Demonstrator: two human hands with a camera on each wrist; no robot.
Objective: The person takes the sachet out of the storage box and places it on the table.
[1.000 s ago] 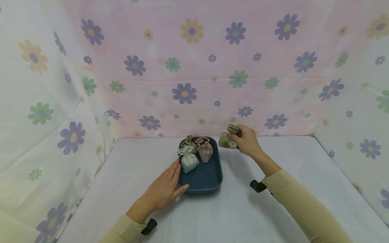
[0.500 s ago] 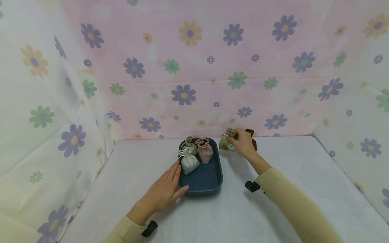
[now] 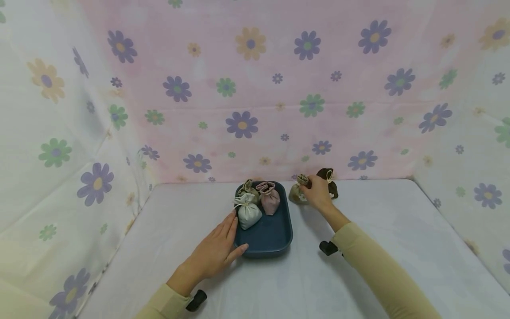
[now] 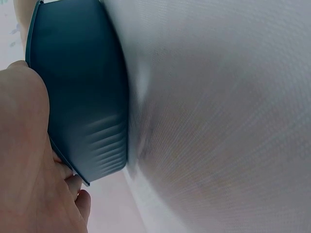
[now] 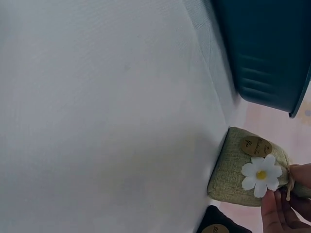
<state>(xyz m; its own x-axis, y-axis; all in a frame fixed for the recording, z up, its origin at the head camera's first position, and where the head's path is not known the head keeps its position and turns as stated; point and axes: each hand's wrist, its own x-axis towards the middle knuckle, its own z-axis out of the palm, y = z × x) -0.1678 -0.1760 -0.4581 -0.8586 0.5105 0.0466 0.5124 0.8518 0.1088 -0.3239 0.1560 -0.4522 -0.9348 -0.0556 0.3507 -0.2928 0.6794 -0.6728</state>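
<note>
My right hand pinches the tied neck of a green drawstring sachet, which stands upright on the table just right of the blue tray. In the right wrist view this sachet shows a white flower and an oval brown tag. My left hand rests along the tray's left side, its fingers straight and the thumb at the near corner. The left wrist view shows that palm against the rim of the tray. Inside the tray sit a pale sachet, a pink sachet and an olive sachet, partly hidden.
A dark brown sachet stands right behind my right hand, partly covered by it. White cloth covers the table. Flowered fabric walls rise at the back and both sides.
My right hand has lowered the green sachet slightly, down to the table. The dark brown sachet, mostly hidden behind that hand before, now shows. My left hand and the tray stay put.
</note>
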